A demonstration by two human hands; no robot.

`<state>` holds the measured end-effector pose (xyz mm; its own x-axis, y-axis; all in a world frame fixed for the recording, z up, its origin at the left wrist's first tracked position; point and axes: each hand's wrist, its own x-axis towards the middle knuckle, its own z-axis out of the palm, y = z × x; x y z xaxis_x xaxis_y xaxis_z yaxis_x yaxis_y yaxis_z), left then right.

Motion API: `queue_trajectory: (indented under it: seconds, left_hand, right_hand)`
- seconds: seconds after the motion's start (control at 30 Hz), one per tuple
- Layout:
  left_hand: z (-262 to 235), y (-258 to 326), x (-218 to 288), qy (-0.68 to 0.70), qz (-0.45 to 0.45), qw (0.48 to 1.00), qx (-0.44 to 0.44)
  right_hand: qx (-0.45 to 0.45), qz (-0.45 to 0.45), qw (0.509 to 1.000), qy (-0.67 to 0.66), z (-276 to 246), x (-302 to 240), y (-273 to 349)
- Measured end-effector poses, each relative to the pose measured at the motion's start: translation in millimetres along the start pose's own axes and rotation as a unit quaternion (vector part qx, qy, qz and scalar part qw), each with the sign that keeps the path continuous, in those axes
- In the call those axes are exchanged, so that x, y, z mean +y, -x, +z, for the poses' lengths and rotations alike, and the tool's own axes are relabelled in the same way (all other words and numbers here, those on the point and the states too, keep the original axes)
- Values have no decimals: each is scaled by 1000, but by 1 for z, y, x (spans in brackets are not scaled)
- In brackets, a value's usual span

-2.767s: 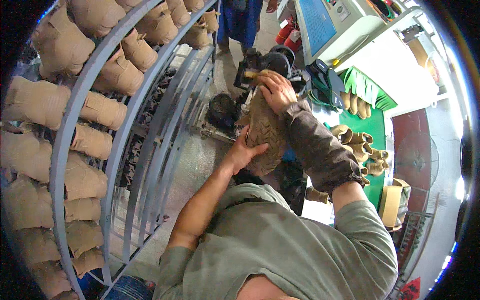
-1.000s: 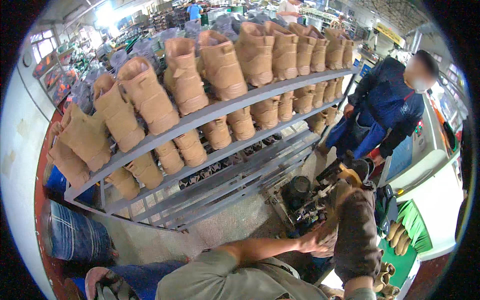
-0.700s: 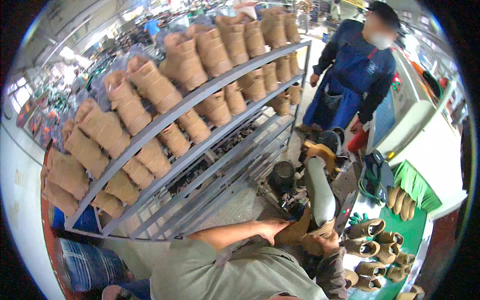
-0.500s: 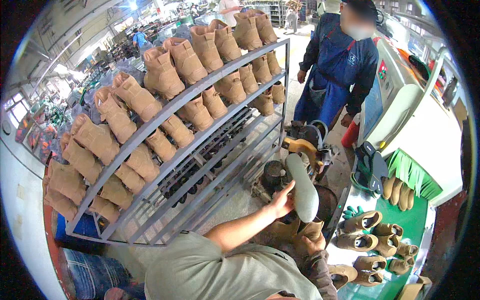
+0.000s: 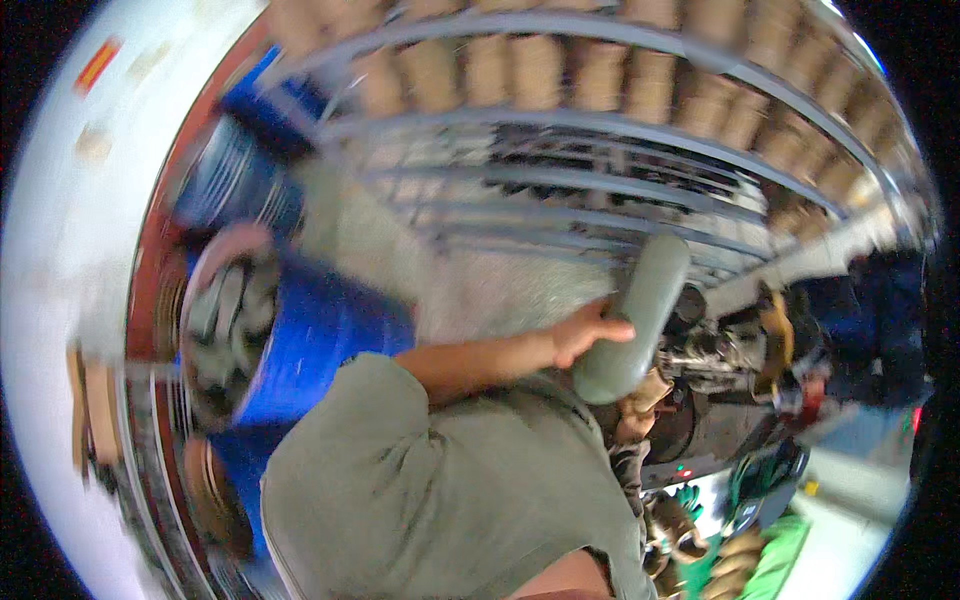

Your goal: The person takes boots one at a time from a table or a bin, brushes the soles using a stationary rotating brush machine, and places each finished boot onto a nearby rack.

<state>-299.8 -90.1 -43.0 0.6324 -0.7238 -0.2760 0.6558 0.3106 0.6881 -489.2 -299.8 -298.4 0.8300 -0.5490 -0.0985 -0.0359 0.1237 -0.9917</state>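
My left hand (image 5: 588, 335) grips a long grey-green shoe last (image 5: 655, 285) by its side, holding it tilted in front of my body. Its smooth, rounded sole side shows. My right hand (image 5: 634, 428) is just below and to the right, closed around a tan shoe (image 5: 655, 388). The last and my left hand hide part of that shoe, and motion blurs it. Dark machinery (image 5: 712, 350) with metal parts stands just right of both hands.
A metal rack (image 5: 560, 120) with rows of tan shoes spans the far side. To the left stands a blue barrel (image 5: 335, 330) holding grey pieces. Another person in dark blue (image 5: 860, 320) is at the right. Lower right, tan shoes (image 5: 680, 525) sit on a green-topped bench.
My view has swung left and down, bringing the blue barrel in and shifting the rack up. Both hands keep their hold on the shoe last and the tan shoe.
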Motion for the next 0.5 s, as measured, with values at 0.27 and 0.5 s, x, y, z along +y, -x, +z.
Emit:
queue_trajectory:
  seconds: [0.27, 0.5]
  left_hand:
    - [-142, 236, 103, 100, 417, 743, 514]
    - [-297, 320, 125, -130, 450, 561, 683]
  right_hand:
    - [-79, 129, 955, -256, 62, -25, -78]
    - [70, 15, 997, -21, 121, -65, -117]
